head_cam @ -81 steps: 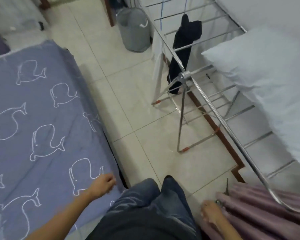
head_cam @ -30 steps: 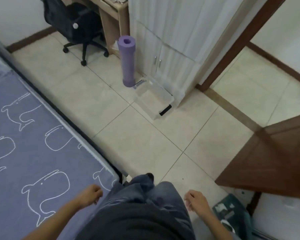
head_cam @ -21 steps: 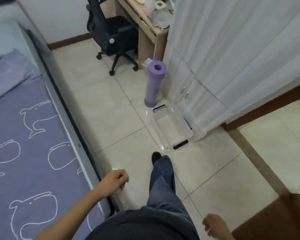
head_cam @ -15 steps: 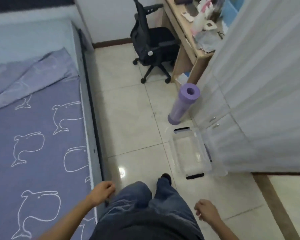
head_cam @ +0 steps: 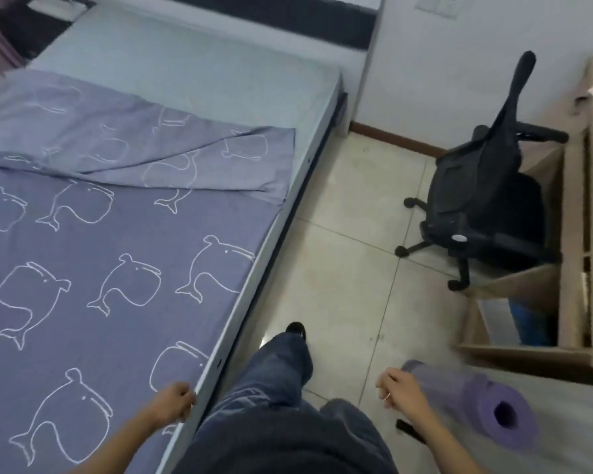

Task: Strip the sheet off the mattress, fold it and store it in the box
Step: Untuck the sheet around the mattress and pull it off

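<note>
A blue-grey sheet printed with white whale outlines covers the near part of the mattress. Its far end is folded back toward me, baring pale mattress by the headboard. My left hand hangs at the bed's near edge with fingers loosely curled and holds nothing. My right hand hangs over the floor, loosely curled and empty, in front of a purple rolled mat. The storage box is mostly out of view; only a black strip, maybe its clip, shows below my right wrist.
A black office chair stands on the tiled floor to the right, pushed against a wooden desk. The dark headboard runs along the far wall. My legs in jeans stand beside the bed edge.
I have walked along the bed's side and my view has swung left toward the headboard. The clear box slipped out of sight and the purple mat is now beside my right hand.
</note>
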